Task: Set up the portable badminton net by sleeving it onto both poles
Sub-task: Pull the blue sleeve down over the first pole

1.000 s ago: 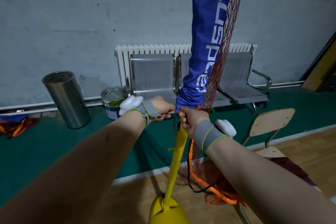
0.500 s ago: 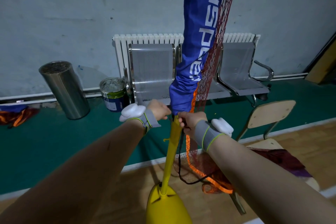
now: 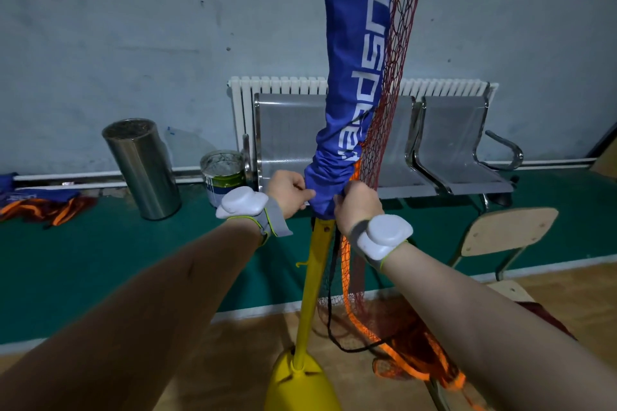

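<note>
A yellow pole point(image 3: 312, 280) rises from its yellow base point(image 3: 300, 384) on the wooden floor. The net's blue sleeve point(image 3: 354, 77) with white lettering covers the pole's upper part, bunched at its lower end. My left hand point(image 3: 288, 188) pinches the sleeve's lower hem on the left side. On the right side my right hand point(image 3: 359, 205) grips the same hem. Red mesh point(image 3: 392, 93) with an orange edge band point(image 3: 364, 327) hangs beside the sleeve and piles on the floor to the right.
A metal bench point(image 3: 450, 157) stands against the wall before a white radiator point(image 3: 277, 83). A steel bin point(image 3: 143, 167) and a paint bucket point(image 3: 223, 173) sit at left. A wooden chair point(image 3: 507, 233) is at right. Orange and blue fabric point(image 3: 40, 207) lies far left.
Both hands have kept hold of the sleeve's lower hem on the pole. The view has shifted, and the bunched sleeve end sits a little lower along the yellow pole.
</note>
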`<state>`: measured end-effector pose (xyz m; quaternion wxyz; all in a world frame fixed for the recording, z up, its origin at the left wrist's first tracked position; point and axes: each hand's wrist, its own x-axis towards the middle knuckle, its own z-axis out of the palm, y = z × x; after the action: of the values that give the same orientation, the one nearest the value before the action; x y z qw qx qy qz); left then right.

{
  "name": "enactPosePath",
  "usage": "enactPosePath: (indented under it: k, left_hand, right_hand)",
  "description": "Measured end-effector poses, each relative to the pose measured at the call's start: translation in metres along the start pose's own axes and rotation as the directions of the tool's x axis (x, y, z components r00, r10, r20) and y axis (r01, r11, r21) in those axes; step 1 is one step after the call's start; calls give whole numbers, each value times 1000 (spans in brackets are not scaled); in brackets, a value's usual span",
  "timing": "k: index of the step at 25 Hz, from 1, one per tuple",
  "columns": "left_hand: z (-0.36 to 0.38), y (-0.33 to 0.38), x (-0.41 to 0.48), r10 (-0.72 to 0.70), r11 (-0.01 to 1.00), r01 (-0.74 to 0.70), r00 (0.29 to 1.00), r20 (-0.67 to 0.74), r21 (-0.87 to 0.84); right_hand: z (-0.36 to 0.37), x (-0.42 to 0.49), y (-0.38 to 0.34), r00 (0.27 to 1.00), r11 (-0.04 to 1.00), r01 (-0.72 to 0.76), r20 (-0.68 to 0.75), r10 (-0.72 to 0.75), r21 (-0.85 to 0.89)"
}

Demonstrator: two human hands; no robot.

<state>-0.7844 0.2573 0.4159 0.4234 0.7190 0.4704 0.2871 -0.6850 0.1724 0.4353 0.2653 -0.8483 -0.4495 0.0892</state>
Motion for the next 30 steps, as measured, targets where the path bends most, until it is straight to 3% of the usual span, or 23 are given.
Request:
enactPosePath:
  k: [3, 7, 10, 14, 20, 27, 30]
  left_hand:
    - [9, -5, -2, -4, 981, 13, 999, -42, 195]
    - [18, -15, -8, -57, 916, 42, 998, 26, 399]
    - [17, -15, -13, -20, 939, 9, 999, 31, 344]
    - [9, -8, -11, 106, 989, -89, 983, -152, 116]
    - [5, -13, -2, 167, 967, -134, 976, -138, 217]
    - [19, -27, -6, 118, 923, -117, 993, 19, 366]
    - [26, -30, -7, 79, 887, -99, 995, 64, 452]
  right_hand:
    - [7, 5, 14, 997, 998, 21, 82, -16, -58]
    - [25, 3, 34, 981, 995, -25, 191, 43, -96]
    - [19, 2, 37, 978, 998, -17, 206, 31, -66]
    - [4, 3, 26, 999, 997, 18, 38, -21, 77]
    - [6, 18, 23, 998, 989, 58, 6, -60, 138]
    - [19, 16, 36, 994, 968, 104, -3, -106, 227]
    - [18, 18, 43, 995, 988, 72, 58, -80, 138]
